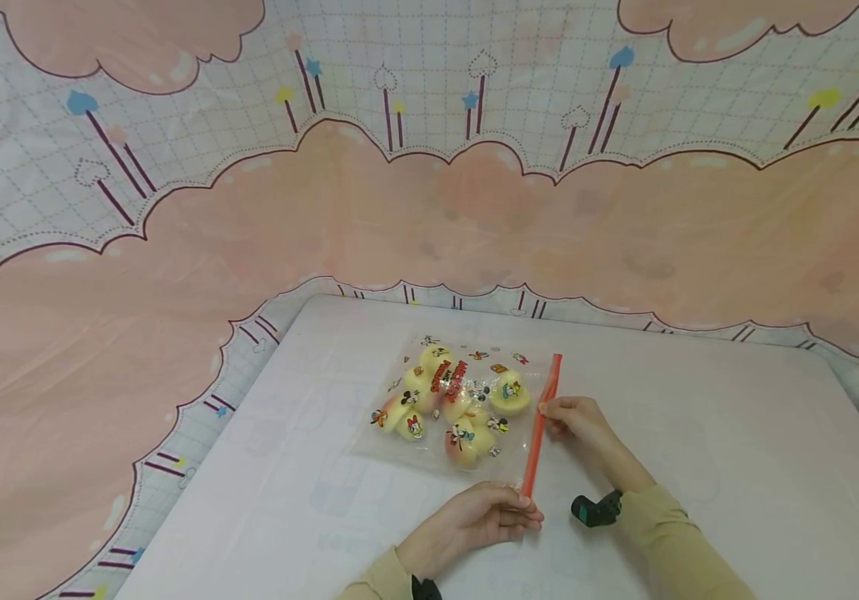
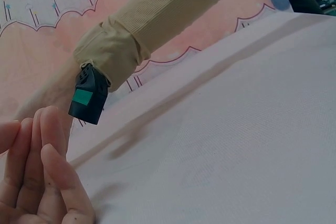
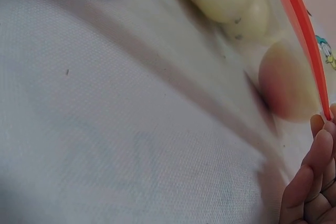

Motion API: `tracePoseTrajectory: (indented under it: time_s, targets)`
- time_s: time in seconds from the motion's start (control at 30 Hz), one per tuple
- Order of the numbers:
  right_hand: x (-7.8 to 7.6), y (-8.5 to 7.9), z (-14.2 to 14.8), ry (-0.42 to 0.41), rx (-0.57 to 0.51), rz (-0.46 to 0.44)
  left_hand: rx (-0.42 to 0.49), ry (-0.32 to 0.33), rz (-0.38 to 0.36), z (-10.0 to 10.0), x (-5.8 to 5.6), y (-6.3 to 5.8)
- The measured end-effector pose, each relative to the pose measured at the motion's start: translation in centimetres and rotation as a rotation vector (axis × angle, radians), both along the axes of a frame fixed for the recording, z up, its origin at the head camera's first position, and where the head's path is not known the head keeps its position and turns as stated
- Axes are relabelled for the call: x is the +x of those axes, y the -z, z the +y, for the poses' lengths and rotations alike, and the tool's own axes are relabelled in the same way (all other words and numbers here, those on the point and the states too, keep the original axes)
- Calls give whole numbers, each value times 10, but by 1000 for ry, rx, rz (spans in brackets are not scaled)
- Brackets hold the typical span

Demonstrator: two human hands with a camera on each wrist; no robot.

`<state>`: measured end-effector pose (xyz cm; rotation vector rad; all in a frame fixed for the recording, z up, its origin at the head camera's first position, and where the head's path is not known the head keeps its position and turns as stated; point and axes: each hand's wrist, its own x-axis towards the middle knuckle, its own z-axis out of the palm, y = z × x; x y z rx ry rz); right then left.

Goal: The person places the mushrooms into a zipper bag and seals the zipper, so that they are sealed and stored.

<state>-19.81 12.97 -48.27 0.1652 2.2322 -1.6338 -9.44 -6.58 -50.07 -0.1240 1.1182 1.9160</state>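
A clear zip bag printed with cartoon figures lies on the white table, with a red strip along its right edge. Inside are several pale yellow peaches with a pink blush. My left hand pinches the near end of the strip between thumb and fingers. Higher up the strip, my right hand pinches it with thumb and forefinger. In the left wrist view the left hand's fingers show, but the bag does not. Blushed peaches appear beside the red strip in the right wrist view.
The white table reaches out around the bag on all sides. Behind it hangs a patterned pink and white cloth. A black wrist camera sits at the right sleeve, close above the table.
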Motion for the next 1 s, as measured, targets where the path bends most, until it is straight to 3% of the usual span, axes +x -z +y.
tracePoseTrajectory:
  time_s: [0.33, 1.0]
  targets:
    - [-3, 0, 1, 10, -35, 9, -6, 4, 1, -1, 1, -1]
    - [-10, 0, 7, 14, 8, 14, -2, 17, -19, -3, 2, -1]
